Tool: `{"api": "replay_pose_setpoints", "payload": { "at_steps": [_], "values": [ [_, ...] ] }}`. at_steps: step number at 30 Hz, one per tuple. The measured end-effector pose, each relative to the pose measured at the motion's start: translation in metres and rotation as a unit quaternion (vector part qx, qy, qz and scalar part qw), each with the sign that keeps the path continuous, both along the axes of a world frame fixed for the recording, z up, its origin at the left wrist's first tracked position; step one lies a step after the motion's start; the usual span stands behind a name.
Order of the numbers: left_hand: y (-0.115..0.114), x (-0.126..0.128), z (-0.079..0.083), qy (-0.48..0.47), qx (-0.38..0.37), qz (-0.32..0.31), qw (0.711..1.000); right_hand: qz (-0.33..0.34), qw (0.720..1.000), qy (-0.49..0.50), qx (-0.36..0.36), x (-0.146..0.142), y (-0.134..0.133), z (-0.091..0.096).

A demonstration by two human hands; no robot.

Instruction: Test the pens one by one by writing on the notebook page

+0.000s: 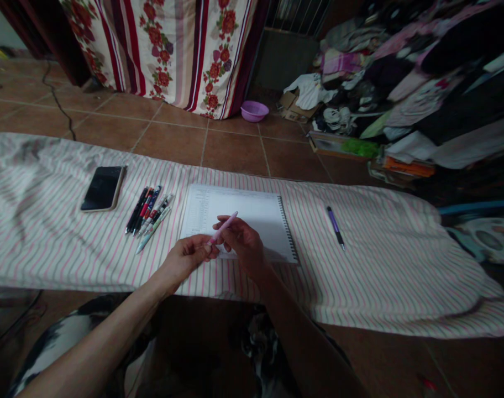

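Both my hands meet over the near edge of a spiral notebook [252, 213] lying on a striped cloth [61, 237]. My left hand [188, 255] pinches the lower end of a pink pen [222, 227]. My right hand [243, 243] grips the same pen near its middle, fingers curled round it. The pen points up and to the right over the open white page.
Several pens [149, 214] lie in a row left of the notebook, and a dark phone [103, 188] lies further left. A purple pen [335, 226] rests to the right. A pink bowl [254, 110], a floral cloth [177, 50] and piled clothes [409, 83] stand beyond on the tiled floor.
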State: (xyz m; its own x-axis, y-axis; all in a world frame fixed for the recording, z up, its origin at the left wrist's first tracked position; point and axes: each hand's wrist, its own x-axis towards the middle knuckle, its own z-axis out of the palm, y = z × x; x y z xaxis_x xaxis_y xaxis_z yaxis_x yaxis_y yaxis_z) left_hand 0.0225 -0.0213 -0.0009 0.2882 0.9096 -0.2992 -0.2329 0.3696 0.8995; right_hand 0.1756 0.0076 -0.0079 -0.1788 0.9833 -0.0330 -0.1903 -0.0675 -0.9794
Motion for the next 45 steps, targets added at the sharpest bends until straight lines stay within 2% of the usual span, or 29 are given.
{"api": "replay_pose_setpoints", "payload": {
  "at_steps": [6,14,19,23,27,34,41,45],
  "values": [
    [-0.001,0.001,0.0,-0.004,-0.005,0.004,1.0,-0.02,0.998,-0.057,-0.023,-0.002,-0.001,0.008],
    [-0.001,-0.002,0.0,0.008,0.013,-0.004,1.0,0.017,1.0,-0.005,-0.006,-0.004,0.0,0.002],
    [-0.001,-0.003,0.0,0.007,0.01,-0.005,1.0,-0.012,1.0,-0.026,-0.002,-0.007,0.0,0.005],
    [-0.002,-0.004,0.001,0.012,-0.007,0.014,1.0,-0.017,0.999,-0.034,-0.012,-0.009,0.0,0.005],
    [-0.003,-0.004,0.002,-0.002,-0.038,0.027,0.999,0.014,0.999,-0.024,-0.021,-0.012,-0.003,0.0],
    [-0.006,0.0,0.003,0.005,-0.058,0.057,0.997,0.028,0.999,-0.037,-0.001,-0.013,-0.007,-0.003],
    [-0.003,0.002,0.012,0.013,-0.034,0.084,0.996,0.067,0.998,0.013,-0.009,-0.017,-0.005,0.006],
    [-0.003,-0.008,0.016,0.023,-0.028,0.106,0.994,0.061,0.998,0.019,0.022,-0.024,0.002,0.006]
  ]
}}
